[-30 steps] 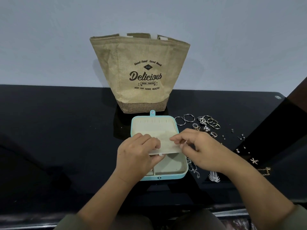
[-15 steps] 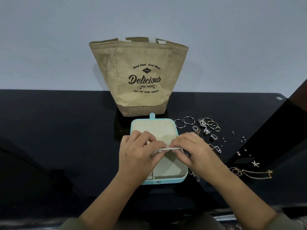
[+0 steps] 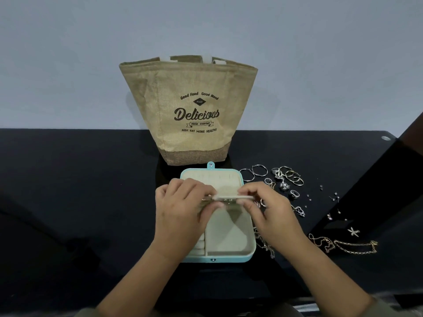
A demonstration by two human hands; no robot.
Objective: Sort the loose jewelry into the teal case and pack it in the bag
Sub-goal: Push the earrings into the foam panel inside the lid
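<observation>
The teal case [image 3: 251, 252] lies open on the black table, cream lining showing, in front of the burlap bag [image 3: 190, 110]. A cream inner flap [image 3: 231, 197] stands edge-on across the middle of the case. My left hand [image 3: 183, 216] pinches its left end and my right hand [image 3: 272, 213] pinches its right end. Something small and metallic shows at the flap's edge between my fingers. Loose jewelry lies to the right of the case: hoops [image 3: 254, 173], rings [image 3: 290, 177], a heart pendant [image 3: 299, 211] and gold chains [image 3: 343, 245].
Small ear studs [image 3: 334, 197] and a star-shaped piece [image 3: 353, 231] are scattered further right. A dark slanted panel [image 3: 377, 179] rises at the table's right end. The bag stands upright against the pale wall, its top open.
The flap has tipped from lying nearly flat to standing edge-on. My right hand drew in toward the case, uncovering the gold chains and heart pendant on the right.
</observation>
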